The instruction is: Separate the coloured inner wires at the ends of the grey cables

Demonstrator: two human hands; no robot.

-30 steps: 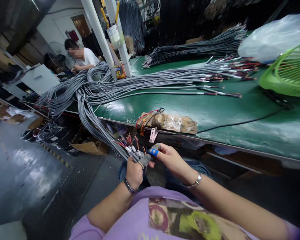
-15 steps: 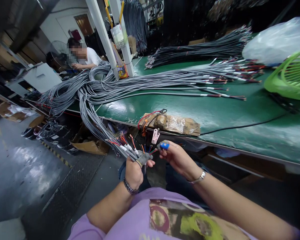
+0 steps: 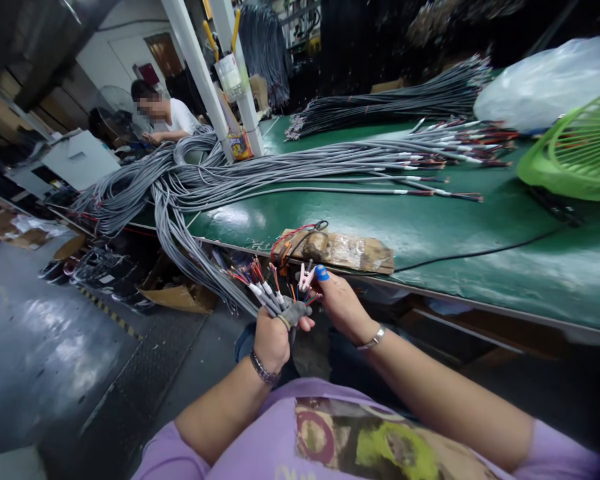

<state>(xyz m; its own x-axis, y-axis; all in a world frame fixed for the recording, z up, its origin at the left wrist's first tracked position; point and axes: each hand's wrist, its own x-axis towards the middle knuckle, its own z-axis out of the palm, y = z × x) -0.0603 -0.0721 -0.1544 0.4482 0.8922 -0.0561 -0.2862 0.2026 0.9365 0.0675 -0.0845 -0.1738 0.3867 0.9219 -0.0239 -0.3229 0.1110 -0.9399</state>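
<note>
My left hand [image 3: 275, 337], with a grey covering on a finger, is closed around a bunch of grey cables [image 3: 265, 293]. Their stripped ends fan out in red, orange, blue and green wires, with white sleeves below. My right hand [image 3: 343, 303], a blue cover on one fingertip, pinches at a pink clothespin [image 3: 305, 277] by the bench edge. Some wire tips lie close under these fingers; whether they touch is hard to make out. The clothespin sits in front of a wooden block [image 3: 353, 252] wrapped in clear tape.
Long grey cables [image 3: 280, 167] lie across the green bench [image 3: 455, 233], with a darker bundle [image 3: 390, 103] behind. On the right are a green fan [image 3: 575, 153] and a plastic bag [image 3: 545, 83]. A black cord crosses the bench. Another person [image 3: 173, 120] sits at the far left.
My right hand has moved left and up to the clothespin, whose jaws look more spread. My left hand keeps its hold on the cables. The view has shifted slightly.
</note>
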